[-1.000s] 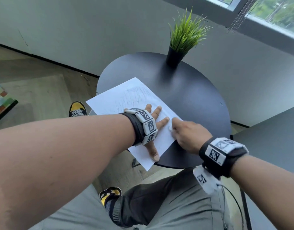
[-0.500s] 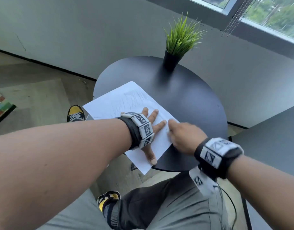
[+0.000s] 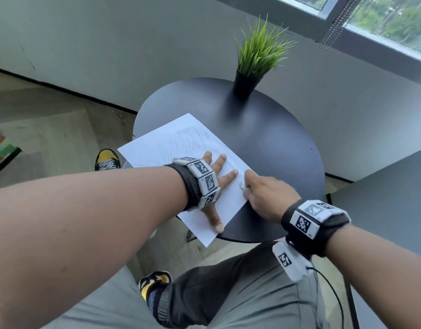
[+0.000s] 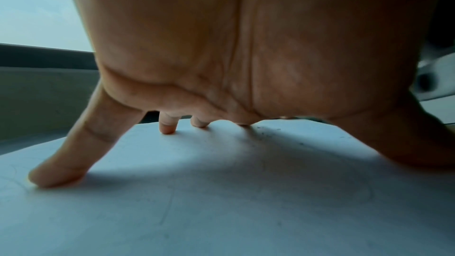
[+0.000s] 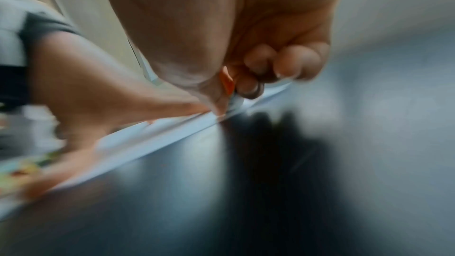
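A white paper sheet (image 3: 157, 150) with faint pencil marks lies on the round black table (image 3: 264, 143), its near corner hanging over the edge. My left hand (image 3: 219, 172) is spread flat on the sheet and presses it down; the left wrist view shows its fingers (image 4: 59, 172) planted on the paper (image 4: 221, 211). My right hand (image 3: 264, 193) sits at the sheet's right edge. It pinches a small white and orange eraser (image 5: 231, 89) against the paper's edge (image 5: 152, 139). In the head view only a white tip of the eraser (image 3: 241, 186) shows.
A black pot of green grass (image 3: 257, 55) stands at the table's far side, near the grey wall. A second dark tabletop (image 3: 394, 198) sits to the right. My knees and yellow-black shoes (image 3: 107, 160) are below the table's near edge.
My right hand has shifted slightly left along the paper's edge with the eraser. The left hand keeps pressing the same spot. The head view has drifted a little.
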A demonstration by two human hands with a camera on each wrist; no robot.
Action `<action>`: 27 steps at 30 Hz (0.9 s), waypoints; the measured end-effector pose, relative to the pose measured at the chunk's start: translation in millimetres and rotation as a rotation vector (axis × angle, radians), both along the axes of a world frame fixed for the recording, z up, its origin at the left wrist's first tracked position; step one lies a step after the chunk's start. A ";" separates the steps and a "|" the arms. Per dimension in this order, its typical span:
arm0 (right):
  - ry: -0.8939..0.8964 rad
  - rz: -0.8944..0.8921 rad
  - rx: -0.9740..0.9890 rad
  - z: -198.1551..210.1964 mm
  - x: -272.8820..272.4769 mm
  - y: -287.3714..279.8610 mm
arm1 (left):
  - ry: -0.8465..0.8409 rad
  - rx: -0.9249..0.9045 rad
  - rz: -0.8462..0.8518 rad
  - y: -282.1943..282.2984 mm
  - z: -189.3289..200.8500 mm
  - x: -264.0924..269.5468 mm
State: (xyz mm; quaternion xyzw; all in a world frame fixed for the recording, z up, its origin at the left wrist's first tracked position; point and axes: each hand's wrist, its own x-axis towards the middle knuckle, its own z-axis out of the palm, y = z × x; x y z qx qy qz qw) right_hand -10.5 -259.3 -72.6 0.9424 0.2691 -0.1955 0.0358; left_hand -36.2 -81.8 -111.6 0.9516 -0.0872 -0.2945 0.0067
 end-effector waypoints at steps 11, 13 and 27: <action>0.015 0.071 0.013 4.9 -15.6 -6.4 | -0.171 0.022 -0.021 6.8 23.7 -17.4; -0.031 0.161 0.028 2.8 -25.9 -1.3 | -0.182 0.023 -0.023 5.7 24.3 -16.9; -0.052 0.090 -0.017 -1.9 -10.5 11.2 | -0.058 0.079 -0.038 0.1 27.3 -1.1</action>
